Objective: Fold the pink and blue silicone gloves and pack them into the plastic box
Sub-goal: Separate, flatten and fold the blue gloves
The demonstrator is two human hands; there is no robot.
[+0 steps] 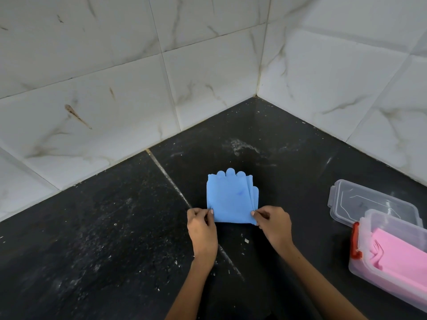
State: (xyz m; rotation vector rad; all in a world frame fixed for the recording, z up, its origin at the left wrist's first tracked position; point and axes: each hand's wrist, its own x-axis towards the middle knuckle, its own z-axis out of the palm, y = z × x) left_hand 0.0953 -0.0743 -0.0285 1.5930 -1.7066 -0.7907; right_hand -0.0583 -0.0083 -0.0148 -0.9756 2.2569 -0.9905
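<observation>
Where both hands pinch, seemingly the blue gloves' (231, 199) near edge.

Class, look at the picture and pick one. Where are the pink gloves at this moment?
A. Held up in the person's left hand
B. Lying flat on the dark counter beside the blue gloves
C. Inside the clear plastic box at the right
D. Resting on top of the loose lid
C: the pink gloves lie folded inside the plastic box at the right edge, while both hands pinch only the blue gloves.
</observation>
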